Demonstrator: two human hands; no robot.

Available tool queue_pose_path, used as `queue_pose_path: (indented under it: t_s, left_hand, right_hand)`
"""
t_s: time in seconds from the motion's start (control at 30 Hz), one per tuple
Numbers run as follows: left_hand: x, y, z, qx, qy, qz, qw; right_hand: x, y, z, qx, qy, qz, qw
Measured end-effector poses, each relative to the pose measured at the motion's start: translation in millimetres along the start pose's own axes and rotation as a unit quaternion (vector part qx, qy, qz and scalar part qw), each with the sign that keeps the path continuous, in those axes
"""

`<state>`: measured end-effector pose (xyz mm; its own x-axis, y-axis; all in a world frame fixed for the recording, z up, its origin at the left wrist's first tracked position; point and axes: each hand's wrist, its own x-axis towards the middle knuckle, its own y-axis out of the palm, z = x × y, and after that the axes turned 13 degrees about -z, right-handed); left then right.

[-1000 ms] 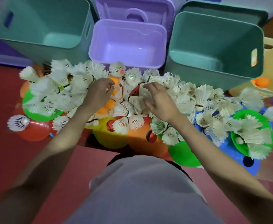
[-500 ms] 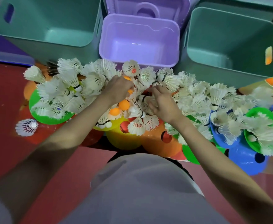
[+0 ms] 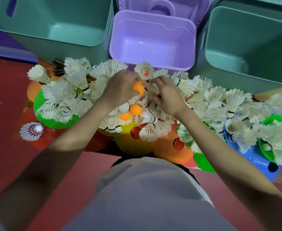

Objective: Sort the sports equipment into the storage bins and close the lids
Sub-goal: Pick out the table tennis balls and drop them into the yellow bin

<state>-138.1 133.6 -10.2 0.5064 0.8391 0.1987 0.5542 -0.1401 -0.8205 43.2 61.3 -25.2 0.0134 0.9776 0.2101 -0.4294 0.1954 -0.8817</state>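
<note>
Curled round an orange ball (image 3: 138, 88), the left hand (image 3: 120, 87) has it in a pinching grip between thumb and fingers, just above the pile. At the far left a lone shuttlecock (image 3: 31, 131) lies on the red floor (image 3: 6, 100), apart from the heap. Next to it a green cone (image 3: 53, 119) carries a cluster of white feather shuttlecocks (image 3: 67, 90). Behind that cluster stands the left teal bin (image 3: 53, 22), open. Below the held ball, two more orange balls (image 3: 135, 109) and a white ball (image 3: 124, 107) sit among the feathers, above a yellow cone (image 3: 132, 147) and an orange cone (image 3: 170, 147) with round holes. Straight behind the hands is the purple bin (image 3: 153, 42), open, its lid (image 3: 160, 7) standing up behind it. A shuttlecock with a red cork (image 3: 144, 70) rests against the purple bin's front wall, just beyond the fingertips. The right hand (image 3: 167, 95) has its fingers bent down into the shuttlecocks beside the held ball; whether its grip has closed on one I cannot tell, as the fingertips are buried in feathers. Further right the pile of shuttlecocks spreads over a blue cone (image 3: 260, 159) and another green cone (image 3: 270, 154). Behind them stands the right teal bin (image 3: 247, 47), open too.
</note>
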Motion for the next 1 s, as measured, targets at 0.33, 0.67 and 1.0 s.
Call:
queue_pose_path:
  t_s: [0.33,0.67,1.0]
  left_hand:
    - [-25.0,-41.0,19.9,-0.072,-0.096,-0.057,0.991]
    - [-29.1,-43.3,27.3,-0.070,-0.091,-0.040,0.993]
    - [-26.3,-41.6,13.4,-0.069,-0.076,-0.062,0.993]
  right_hand:
    - [49.1,49.7,15.5,-0.172,-0.100,0.003,0.980]
    - [57.5,81.3,9.3,-0.231,-0.075,-0.007,0.970]
    - [51.1,61.2,3.1,-0.185,-0.103,-0.043,0.976]
